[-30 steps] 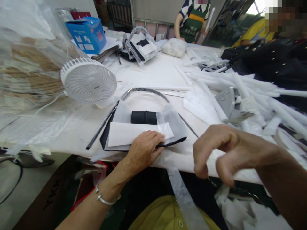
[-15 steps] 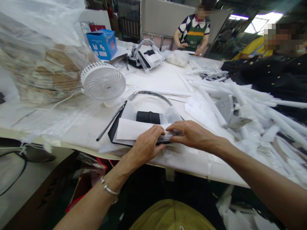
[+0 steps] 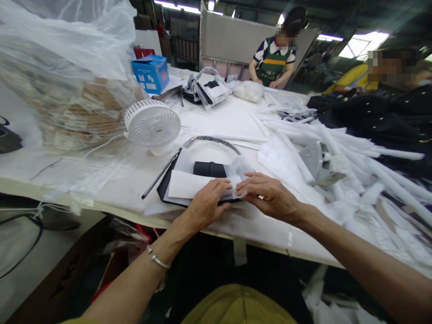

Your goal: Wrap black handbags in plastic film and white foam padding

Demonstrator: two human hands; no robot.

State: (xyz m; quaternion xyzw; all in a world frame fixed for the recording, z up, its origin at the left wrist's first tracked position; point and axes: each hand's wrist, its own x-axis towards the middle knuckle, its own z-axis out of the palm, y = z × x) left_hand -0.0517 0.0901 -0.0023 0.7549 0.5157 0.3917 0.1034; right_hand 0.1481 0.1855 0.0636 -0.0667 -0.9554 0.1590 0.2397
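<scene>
A black handbag [image 3: 164, 186] lies near the table's front edge, its curved handle [image 3: 218, 138] wrapped in clear film. A white paper sheet [image 3: 187, 185] covers its lower part, and a black strap-like piece [image 3: 209, 169] shows above the sheet. My left hand [image 3: 209, 198] is closed over the front edge, fingers on the sheet and thumb below. Beside it, my right hand [image 3: 272, 193] pinches thin white wrapping [image 3: 238, 173] at the bag's right side. Its fingertips are close to those of my left hand. The bag's right front corner is hidden by my hands.
A white fan [image 3: 153, 123] stands behind left, beside a large clear plastic bag [image 3: 94, 103]. A blue box [image 3: 150, 74] and another wrapped handbag [image 3: 209, 90] are farther back. White tubes and wrapping [image 3: 357, 153] pile up at right. Two people work across the table.
My right hand has shifted its hold and now lifts the white wrapping slightly near the left fingertips. My left hand stays on the bag's edge. The view has tilted up a little.
</scene>
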